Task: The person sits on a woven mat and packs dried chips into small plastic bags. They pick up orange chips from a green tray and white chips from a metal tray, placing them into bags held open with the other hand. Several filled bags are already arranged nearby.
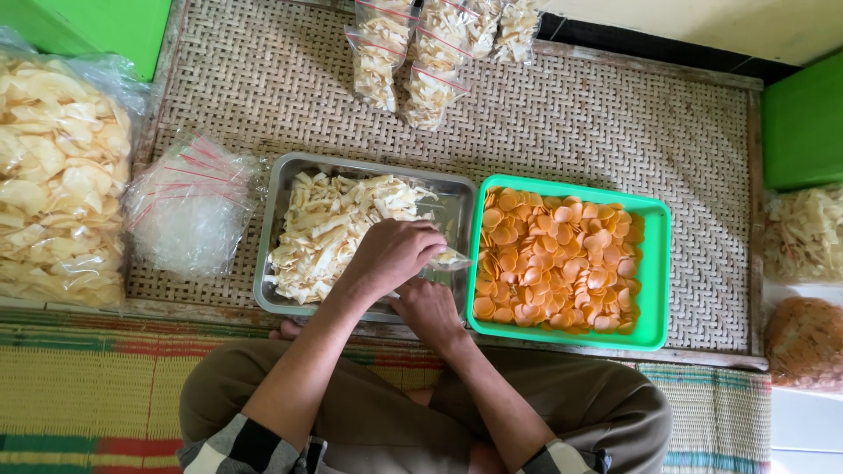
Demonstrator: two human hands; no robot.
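A metal tray holds pale cracker strips. My left hand hovers over its right part, fingers curled on a few strips at the mouth of a small clear bag. Just below, at the tray's near rim, my right hand grips that bag from underneath. The bag lies partly filled between the tray and a green tray heaped with round orange crackers.
Several filled, sealed bags lie at the back of the woven mat. A pile of empty clear bags sits left of the metal tray, beside a big sack of pale chips. More cracker sacks stand right.
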